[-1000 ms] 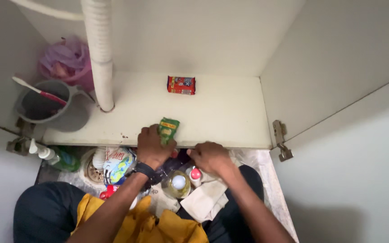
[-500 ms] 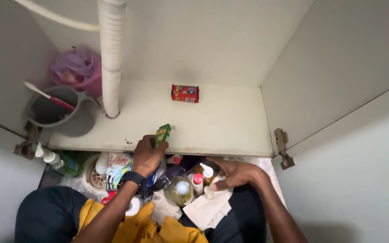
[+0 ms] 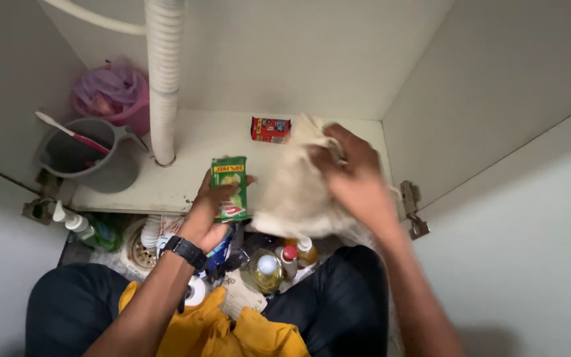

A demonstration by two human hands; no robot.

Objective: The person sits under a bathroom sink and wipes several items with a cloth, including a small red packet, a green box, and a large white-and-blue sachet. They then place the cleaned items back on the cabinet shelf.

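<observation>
At the front edge of the cabinet floor [image 3: 312,182], the green packet [image 3: 229,188] is held upright in the left hand [image 3: 209,211], fingers closed around its lower part, just above the shelf lip. The right hand [image 3: 355,175] is clenched on a pale cloth [image 3: 295,195], bunched and blurred with motion, hanging over the right-centre of the floor and touching or nearly touching the packet's right side; which, I cannot tell. A risk, as I judge it: the trailing cloth could catch the bottles [image 3: 275,261] standing just below the shelf edge and tip them, since they are crowded together between the person's knees. The cloth could equally drag the red packet [image 3: 271,129], which lies flat near the back wall just beside the right hand. The green packet is gripped low, so a knock from the cloth might twist it loose. Further out, a white drain pipe [image 3: 163,79] rises from the floor on the left, with a grey jug [image 3: 84,162] holding a toothbrush [image 3: 67,133] beside it and a pink bag [image 3: 110,92] behind. A spray bottle [image 3: 74,225] stands below the left corner. The pipe and jug narrow the room on the left.
</observation>
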